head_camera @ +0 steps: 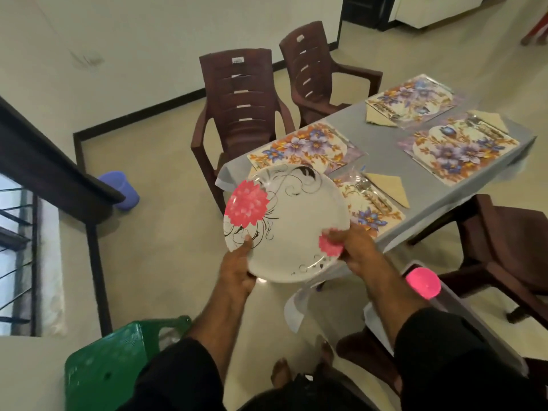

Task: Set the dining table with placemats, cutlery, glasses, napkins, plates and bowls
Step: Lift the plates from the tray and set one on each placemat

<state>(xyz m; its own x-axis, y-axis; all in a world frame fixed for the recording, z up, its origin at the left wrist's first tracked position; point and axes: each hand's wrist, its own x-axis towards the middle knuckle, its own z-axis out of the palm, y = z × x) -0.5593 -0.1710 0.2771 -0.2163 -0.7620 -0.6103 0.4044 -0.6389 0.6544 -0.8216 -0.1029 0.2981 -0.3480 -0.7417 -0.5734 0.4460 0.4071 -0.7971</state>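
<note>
A white plate with pink flowers and black swirls is held in the air in front of the dining table's near corner. My left hand grips its lower left rim and my right hand grips its lower right rim. The grey table carries several floral placemats. Folded beige napkins with cutlery lie on three of them. The plate hides part of the nearest placemat.
Brown plastic chairs stand on the far side of the table and another one on the right. A pink bowl sits on a clear container at lower right. A green plastic stool is at lower left, a purple bucket by the wall.
</note>
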